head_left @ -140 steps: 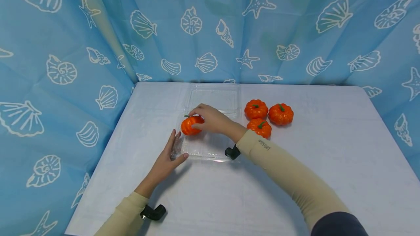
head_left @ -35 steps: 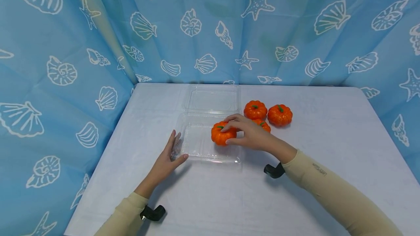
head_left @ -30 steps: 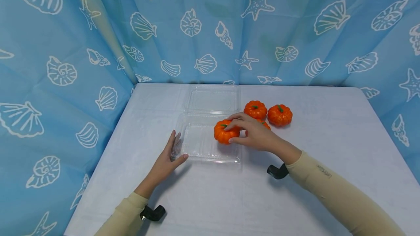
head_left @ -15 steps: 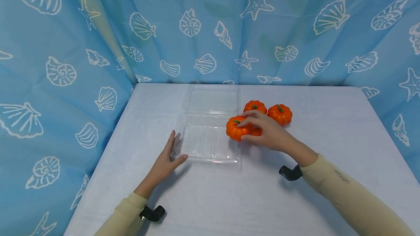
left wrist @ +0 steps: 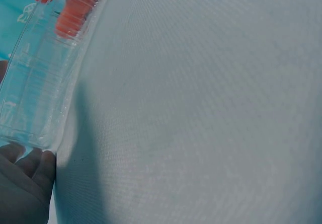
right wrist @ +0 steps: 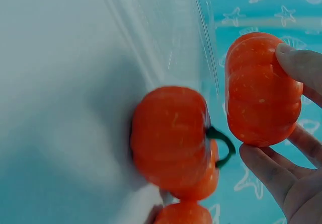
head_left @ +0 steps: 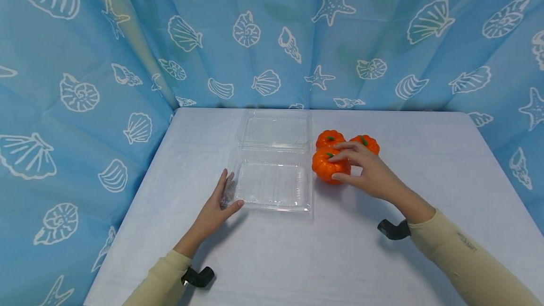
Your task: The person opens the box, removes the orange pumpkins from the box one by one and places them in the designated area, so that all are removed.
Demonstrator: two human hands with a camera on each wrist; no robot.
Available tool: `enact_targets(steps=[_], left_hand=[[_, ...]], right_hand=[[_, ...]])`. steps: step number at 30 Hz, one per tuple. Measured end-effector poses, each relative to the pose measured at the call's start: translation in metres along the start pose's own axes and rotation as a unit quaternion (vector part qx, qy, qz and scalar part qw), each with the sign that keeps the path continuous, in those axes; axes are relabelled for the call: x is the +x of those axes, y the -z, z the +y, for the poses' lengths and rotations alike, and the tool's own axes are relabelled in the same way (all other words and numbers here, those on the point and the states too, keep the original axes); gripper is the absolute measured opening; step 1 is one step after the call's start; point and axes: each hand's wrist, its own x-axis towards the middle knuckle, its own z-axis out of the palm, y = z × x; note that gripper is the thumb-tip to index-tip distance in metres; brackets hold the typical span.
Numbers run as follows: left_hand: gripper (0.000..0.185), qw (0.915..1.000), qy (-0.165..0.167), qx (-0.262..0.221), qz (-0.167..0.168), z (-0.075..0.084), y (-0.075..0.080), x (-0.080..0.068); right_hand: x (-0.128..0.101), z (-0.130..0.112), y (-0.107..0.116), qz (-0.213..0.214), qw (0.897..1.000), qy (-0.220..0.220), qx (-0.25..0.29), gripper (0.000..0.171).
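My right hand grips a small orange toy pumpkin between thumb and fingers. In the right wrist view the held pumpkin is raised off the table, above another pumpkin with a curved green stem. Behind it in the head view are a pumpkin at the back and one partly covered by my fingers. A clear plastic clamshell container lies open to the left, its base bare. My left hand rests against the container's left front corner, fingers extended.
The container's clear lid lies folded back toward the table's rear edge. A white-covered table carries everything. A blue shell-print curtain stands behind and at the sides.
My right hand has carried the pumpkin rightward, from above the container's left side, across the base, to over the other pumpkins. The left hand and container have stayed in place.
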Motion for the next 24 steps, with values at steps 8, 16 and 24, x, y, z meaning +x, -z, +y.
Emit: enact_targets(steps=[8,16,24], left_hand=[[0.100,1.0000,-0.001,-0.004,-0.002,0.001,0.000,-0.001],[0.100,1.0000,-0.002,-0.003,-0.003,0.000,0.000,-0.001],[0.100,1.0000,-0.004,-0.005,-0.001,-0.001,-0.001,0.000]], right_hand=[[-0.021,0.018,0.014,0.057,0.998,-0.006,0.012,0.032],[-0.042,0.036,0.029,0.071,0.997,-0.030,0.008,0.035],[-0.054,0.057,0.028,0.061,0.996,-0.060,0.002,0.035]])
